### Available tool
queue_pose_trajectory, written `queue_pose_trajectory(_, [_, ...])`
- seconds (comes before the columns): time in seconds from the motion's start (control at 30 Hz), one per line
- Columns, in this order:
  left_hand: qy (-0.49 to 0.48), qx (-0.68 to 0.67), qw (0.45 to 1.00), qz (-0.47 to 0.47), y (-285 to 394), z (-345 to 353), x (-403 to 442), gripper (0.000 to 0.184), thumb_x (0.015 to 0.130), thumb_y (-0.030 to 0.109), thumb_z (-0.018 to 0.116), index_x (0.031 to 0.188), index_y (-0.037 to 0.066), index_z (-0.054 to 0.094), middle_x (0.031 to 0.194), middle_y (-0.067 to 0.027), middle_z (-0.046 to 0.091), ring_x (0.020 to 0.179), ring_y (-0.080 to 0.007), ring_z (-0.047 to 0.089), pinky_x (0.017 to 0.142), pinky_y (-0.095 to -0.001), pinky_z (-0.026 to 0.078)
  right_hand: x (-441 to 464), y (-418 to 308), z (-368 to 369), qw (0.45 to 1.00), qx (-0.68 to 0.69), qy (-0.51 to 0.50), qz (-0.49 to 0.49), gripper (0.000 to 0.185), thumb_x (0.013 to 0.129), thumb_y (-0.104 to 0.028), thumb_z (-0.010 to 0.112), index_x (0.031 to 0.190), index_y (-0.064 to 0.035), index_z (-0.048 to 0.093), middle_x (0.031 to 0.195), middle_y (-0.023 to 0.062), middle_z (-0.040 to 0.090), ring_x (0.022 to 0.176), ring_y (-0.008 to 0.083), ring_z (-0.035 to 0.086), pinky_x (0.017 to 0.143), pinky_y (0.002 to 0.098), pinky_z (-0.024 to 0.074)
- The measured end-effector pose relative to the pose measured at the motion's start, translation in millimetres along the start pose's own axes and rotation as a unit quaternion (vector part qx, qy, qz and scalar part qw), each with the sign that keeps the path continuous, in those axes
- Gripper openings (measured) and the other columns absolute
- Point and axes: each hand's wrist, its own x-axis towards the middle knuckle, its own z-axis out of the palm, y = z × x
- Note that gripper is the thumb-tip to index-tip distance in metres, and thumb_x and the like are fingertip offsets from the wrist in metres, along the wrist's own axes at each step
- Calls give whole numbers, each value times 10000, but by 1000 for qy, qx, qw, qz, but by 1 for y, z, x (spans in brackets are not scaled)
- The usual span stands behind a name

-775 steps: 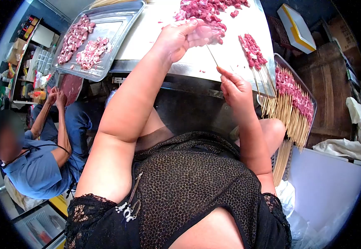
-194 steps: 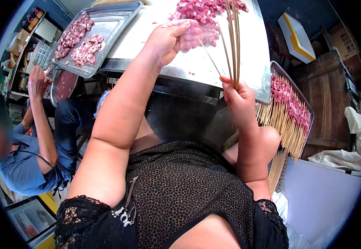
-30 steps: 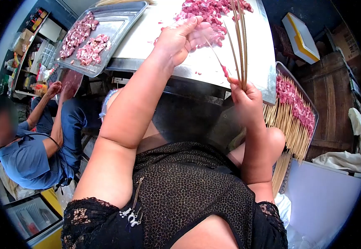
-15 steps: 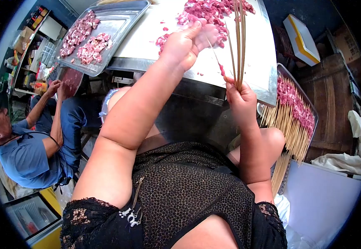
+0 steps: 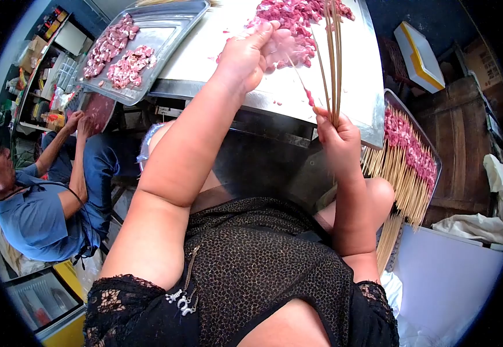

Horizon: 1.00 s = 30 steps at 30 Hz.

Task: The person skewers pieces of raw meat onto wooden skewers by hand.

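My right hand [image 5: 341,139] is closed around several thin skewers [image 5: 335,63] that point upward. One of them slants up and left, with a small piece of red meat [image 5: 310,98] threaded low on it, close to my fingers. My left hand [image 5: 246,58] is over the front left side of a pile of cut raw meat [image 5: 295,26] on the white tabletop [image 5: 199,58]. Its fingers are blurred against the meat, near the tip of the slanted skewer. Whether they pinch a piece cannot be made out.
At the left, a metal tray [image 5: 165,43] carries two heaps of meat pieces. On the right, another tray [image 5: 433,153] holds many loaded skewers, their sticks jutting forward. A co-worker [image 5: 43,208] sits at the left, hands together by a reddish board. A white-and-yellow box [image 5: 418,56] stands behind.
My left hand has shifted slightly left and upward over the meat. My right hand has drifted a little right and down, still gripping the skewers.
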Motion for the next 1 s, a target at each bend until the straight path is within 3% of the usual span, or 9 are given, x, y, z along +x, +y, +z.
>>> queue_pose_trajectory(0.5, [-4, -43, 999, -22, -4, 8, -8, 225, 931, 92, 436, 1096, -54, 481, 1034, -226, 585, 971, -328, 603, 840, -437, 528, 1, 2, 6, 998, -50, 14, -28, 187, 879, -86, 551, 1031, -6, 627, 625, -46, 494, 546, 29, 433, 500, 185, 360])
queue_pose_trajectory(0.7, [-32, -29, 999, -24, -7, 8, -9, 235, 936, 114, 429, 1091, -56, 477, 1081, -247, 567, 1018, -350, 581, 883, -454, 499, 2, -4, 8, 1000, 12, -1, 4, 183, 878, -78, 547, 1023, 9, 619, 618, -45, 484, 535, 31, 415, 486, 181, 339])
queue_pose_trajectory(0.87, [-68, -21, 997, -31, -10, 10, -10, 248, 942, 135, 420, 1092, -53, 476, 1101, -261, 559, 1033, -352, 572, 906, -467, 480, -1, -15, 8, 990, 110, -27, 89, 201, 878, -96, 545, 1038, 11, 604, 584, -44, 448, 465, 32, 356, 408, 181, 269])
queue_pose_trajectory(1.0, [-91, -8, 994, -65, -20, 10, -12, 232, 936, 145, 445, 1089, -21, 496, 1077, -212, 590, 1027, -302, 586, 883, -419, 491, 1, -17, 8, 983, 151, -36, 103, 214, 878, -110, 547, 1050, 9, 591, 568, -42, 436, 425, 32, 329, 372, 185, 237])
